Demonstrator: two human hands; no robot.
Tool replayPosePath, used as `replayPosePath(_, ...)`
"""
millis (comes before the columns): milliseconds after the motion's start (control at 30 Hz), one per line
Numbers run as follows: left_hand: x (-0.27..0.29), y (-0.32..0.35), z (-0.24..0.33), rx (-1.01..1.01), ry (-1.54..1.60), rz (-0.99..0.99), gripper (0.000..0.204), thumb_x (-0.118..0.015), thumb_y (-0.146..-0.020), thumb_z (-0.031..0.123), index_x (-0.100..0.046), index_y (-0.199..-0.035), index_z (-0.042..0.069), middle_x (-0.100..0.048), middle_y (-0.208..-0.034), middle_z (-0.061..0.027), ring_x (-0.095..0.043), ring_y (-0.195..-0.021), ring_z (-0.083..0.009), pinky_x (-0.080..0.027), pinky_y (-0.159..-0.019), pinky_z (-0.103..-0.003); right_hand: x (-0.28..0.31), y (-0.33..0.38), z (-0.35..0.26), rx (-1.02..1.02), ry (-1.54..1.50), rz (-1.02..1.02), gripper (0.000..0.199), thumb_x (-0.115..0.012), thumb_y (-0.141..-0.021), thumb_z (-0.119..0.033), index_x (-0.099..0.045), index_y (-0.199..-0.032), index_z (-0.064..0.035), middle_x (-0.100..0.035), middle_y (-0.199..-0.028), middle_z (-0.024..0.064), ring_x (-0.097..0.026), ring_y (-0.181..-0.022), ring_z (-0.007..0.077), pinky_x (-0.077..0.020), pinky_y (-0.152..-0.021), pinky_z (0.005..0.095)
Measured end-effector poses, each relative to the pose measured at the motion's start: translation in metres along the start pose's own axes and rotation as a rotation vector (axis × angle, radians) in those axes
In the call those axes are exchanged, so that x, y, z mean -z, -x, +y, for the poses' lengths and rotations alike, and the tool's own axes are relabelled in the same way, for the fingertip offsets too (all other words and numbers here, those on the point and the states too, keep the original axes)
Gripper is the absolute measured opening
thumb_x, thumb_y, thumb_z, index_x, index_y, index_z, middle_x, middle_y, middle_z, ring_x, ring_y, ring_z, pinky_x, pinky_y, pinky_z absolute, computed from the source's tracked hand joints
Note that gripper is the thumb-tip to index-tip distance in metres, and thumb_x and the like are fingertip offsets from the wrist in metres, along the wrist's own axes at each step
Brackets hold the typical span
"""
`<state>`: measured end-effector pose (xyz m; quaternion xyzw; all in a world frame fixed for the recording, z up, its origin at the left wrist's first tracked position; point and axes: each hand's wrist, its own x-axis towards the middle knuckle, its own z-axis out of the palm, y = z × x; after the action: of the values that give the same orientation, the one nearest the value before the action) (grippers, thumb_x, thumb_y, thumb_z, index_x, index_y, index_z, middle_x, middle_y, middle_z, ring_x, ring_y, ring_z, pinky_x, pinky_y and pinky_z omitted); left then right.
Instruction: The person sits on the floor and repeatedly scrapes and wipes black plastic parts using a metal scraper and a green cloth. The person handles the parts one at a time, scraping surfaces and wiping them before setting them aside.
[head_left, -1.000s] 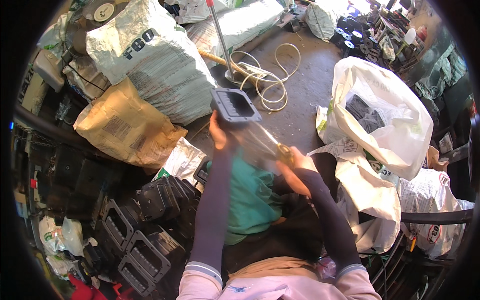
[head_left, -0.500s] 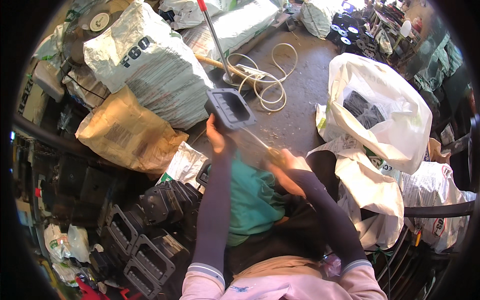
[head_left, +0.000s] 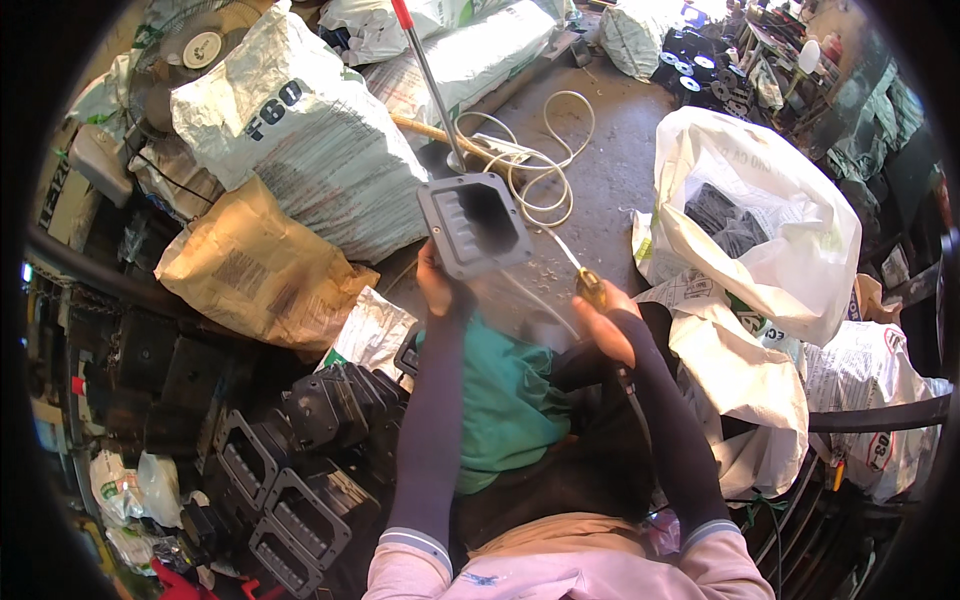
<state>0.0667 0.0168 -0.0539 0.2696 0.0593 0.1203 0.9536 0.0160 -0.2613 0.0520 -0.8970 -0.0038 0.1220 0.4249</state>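
Observation:
My left hand (head_left: 436,284) grips a dark grey plastic housing (head_left: 458,262) by its lower left side. The piece has a rectangular frame with screw holes in its corners and a deep, ribbed recess that faces up toward me. To the right of it and apart, my right hand (head_left: 608,322) is closed around a screwdriver-like tool (head_left: 592,290) with an amber handle. Its slim pale shaft points up and left, and its tip shape cannot be made out. Below the hands, a green cloth (head_left: 510,410) lies over my lap.
Several similar dark housings (head_left: 290,505) are piled at lower left. A brown paper sack (head_left: 255,270) and a big white sack (head_left: 310,150) stand at left. An open white bag (head_left: 690,165) with dark parts stands at right. A pale cable (head_left: 570,150) coils on the floor.
The right hand has drawn back to the right with the tool, whose shaft has left the housing's edge. My left hand has turned the housing so its recess shows more fully.

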Motion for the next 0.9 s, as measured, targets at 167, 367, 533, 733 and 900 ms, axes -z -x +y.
replayPosePath(167, -0.001, 0.001, 0.002, 0.101, 0.047, -0.308, 0.058, -0.042, -0.102, 0.055, -0.058, -0.127, 0.005, -0.065, -0.116, -0.0076, -0.065, -0.101, -0.0221, -0.053, -0.086, -0.036, -0.009, -0.025, 0.002, -0.055, -0.149, -0.029, 0.047, -0.065, -0.092, -0.037, -0.060, -0.125, -0.0045, -0.068, -0.107, 0.0173, -0.067, -0.096, 0.0278, -0.0518, -0.084, 0.0394)
replayPosePath(367, -0.024, 0.006, 0.002, 0.292, 0.276, -0.511, 0.064, -0.044, -0.098, 0.063, -0.059, -0.123, 0.006, -0.065, -0.107, -0.0049, -0.064, -0.093, -0.0200, -0.054, -0.081, -0.035, -0.020, -0.035, -0.005, -0.043, -0.081, -0.048, 0.043, -0.063, -0.093, -0.035, -0.060, -0.122, -0.0032, -0.068, -0.104, 0.0180, -0.067, -0.094, 0.0280, -0.0519, -0.082, 0.0402)
replayPosePath(533, -0.048, 0.022, 0.000, 0.301, -0.126, 0.022, 0.036, -0.050, -0.100, 0.038, -0.063, -0.112, 0.006, -0.066, -0.098, -0.0055, -0.064, -0.088, -0.0203, -0.053, -0.077, -0.033, -0.024, -0.052, 0.008, 0.000, -0.215, -0.027, 0.038, -0.064, -0.093, -0.034, -0.062, -0.112, -0.0011, -0.070, -0.085, 0.0115, -0.067, -0.068, 0.0183, -0.0539, -0.063, 0.0330)
replayPosePath(733, -0.045, 0.021, 0.003, 0.249, -0.144, 0.094, 0.031, -0.057, -0.094, 0.028, -0.063, -0.112, 0.004, -0.067, -0.101, -0.0098, -0.066, -0.091, -0.0244, -0.054, -0.082, -0.038, 0.007, -0.040, 0.001, 0.047, -0.332, 0.044, 0.027, -0.064, -0.097, -0.024, -0.056, -0.113, -0.0038, -0.063, -0.081, 0.0033, -0.060, -0.067, 0.0153, -0.0513, -0.062, 0.0318)
replayPosePath(900, -0.031, 0.017, 0.007, 0.188, -0.075, 0.261, 0.032, -0.065, -0.089, 0.012, -0.059, -0.119, 0.002, -0.065, -0.111, -0.0120, -0.065, -0.101, -0.0274, -0.053, -0.093, -0.044, 0.020, 0.036, -0.012, 0.109, -0.108, -0.271, 0.034, -0.064, -0.096, -0.024, -0.058, -0.120, -0.0005, -0.068, -0.083, 0.0074, -0.066, -0.078, 0.0147, -0.0521, -0.075, 0.0313)
